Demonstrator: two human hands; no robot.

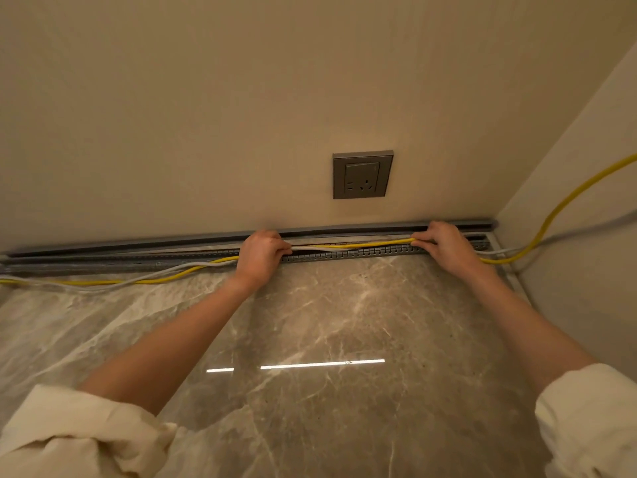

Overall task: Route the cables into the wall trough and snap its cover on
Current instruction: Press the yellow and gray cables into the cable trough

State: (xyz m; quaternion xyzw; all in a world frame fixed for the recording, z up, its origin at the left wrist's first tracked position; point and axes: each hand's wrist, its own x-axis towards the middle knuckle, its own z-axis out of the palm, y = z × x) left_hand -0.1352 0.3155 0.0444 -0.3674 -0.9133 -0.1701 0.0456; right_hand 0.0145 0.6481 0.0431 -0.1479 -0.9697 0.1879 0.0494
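A grey slotted cable trough [348,254] runs along the foot of the wall, with its long grey cover strip [193,239] lying behind it against the wall. A yellow cable [358,244] and a white cable [310,247] stretch over the trough between my hands. My left hand [260,257] pinches both cables at the trough's middle. My right hand [446,248] pinches them further right. Left of my left hand the cables sag out onto the floor; right of my right hand the yellow one climbs the side wall.
A grey wall socket [362,174] sits above the trough. The polished marble floor [310,339] spreads in front. The side wall [586,201] closes the corner at the right, where the trough ends.
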